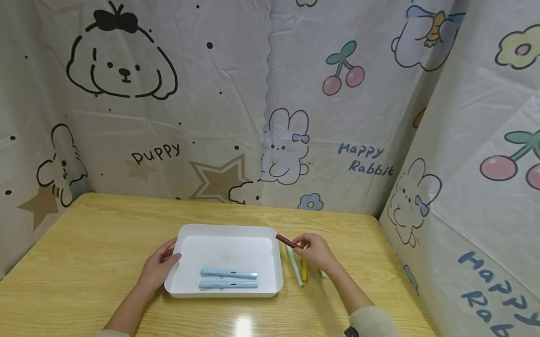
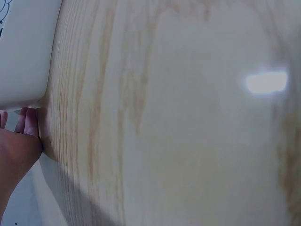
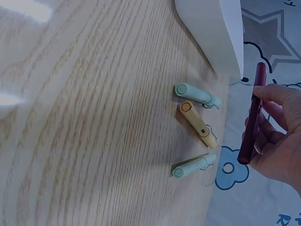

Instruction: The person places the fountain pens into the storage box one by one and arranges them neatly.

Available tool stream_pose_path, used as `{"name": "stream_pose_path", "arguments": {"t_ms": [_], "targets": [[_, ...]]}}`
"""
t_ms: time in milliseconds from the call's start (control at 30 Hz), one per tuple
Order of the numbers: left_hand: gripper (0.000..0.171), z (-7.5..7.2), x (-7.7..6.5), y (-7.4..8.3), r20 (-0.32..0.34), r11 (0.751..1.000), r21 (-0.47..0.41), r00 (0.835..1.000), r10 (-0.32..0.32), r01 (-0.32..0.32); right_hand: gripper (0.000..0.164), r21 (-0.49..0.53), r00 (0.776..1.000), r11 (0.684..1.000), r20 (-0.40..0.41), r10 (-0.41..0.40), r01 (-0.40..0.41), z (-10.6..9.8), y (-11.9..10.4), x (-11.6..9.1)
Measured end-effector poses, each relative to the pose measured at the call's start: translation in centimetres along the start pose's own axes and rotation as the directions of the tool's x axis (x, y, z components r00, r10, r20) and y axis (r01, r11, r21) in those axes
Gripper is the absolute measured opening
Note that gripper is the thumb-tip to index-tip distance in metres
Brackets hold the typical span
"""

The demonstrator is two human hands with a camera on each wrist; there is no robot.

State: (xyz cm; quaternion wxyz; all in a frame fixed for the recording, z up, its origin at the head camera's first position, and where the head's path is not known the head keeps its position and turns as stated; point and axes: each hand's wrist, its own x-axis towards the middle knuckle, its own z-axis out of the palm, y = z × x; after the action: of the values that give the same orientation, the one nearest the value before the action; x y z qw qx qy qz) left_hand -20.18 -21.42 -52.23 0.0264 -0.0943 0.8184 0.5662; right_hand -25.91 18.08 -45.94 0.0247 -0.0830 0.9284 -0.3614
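A shallow white tray (image 1: 228, 245) lies on the table with two light blue pens (image 1: 229, 285) side by side near its front wall. My left hand (image 1: 155, 268) grips the tray's left edge, thumb over the rim and fingers along the outside. In my right hand (image 1: 316, 252), a dark red pen (image 3: 253, 117) is pinched between thumb and fingers, raised above the table beside the tray's right rim. Below that hand lie a yellow pen (image 3: 195, 120), a light green pen (image 1: 294, 266) and another green pen (image 3: 190, 167), partly hidden by the hand in the head view.
The light wood table (image 1: 110, 236) extends around the tray. Fabric printed with puppies and rabbits (image 1: 222, 115) hangs along the back and both sides. Light reflects off the tabletop in front of the tray.
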Motion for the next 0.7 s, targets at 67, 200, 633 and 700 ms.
{"name": "stream_pose_path", "arguments": {"t_ms": [67,200,633,700], "targets": [[0.056,0.0,0.0,0.0,0.002,1.000,-0.001,1.000,0.002,-0.002,0.017,0.001,1.000,1.000,0.006,0.003,-0.003,0.2,0.0,0.1],[0.056,0.0,0.1,-0.1,0.002,1.000,-0.002,1.000,0.001,-0.001,0.016,0.005,1.000,1.000,0.021,0.006,-0.006,0.4,-0.4,0.0],[0.056,0.0,0.0,0.0,0.008,1.000,-0.002,1.000,-0.011,0.011,0.017,0.015,0.997,1.000,0.068,-0.027,0.026,1.0,-1.2,0.2],[0.056,0.0,0.0,0.0,0.009,1.000,0.000,1.000,-0.013,0.013,0.017,0.020,0.997,0.999,0.073,-0.031,0.030,1.1,-1.4,0.2]]}}
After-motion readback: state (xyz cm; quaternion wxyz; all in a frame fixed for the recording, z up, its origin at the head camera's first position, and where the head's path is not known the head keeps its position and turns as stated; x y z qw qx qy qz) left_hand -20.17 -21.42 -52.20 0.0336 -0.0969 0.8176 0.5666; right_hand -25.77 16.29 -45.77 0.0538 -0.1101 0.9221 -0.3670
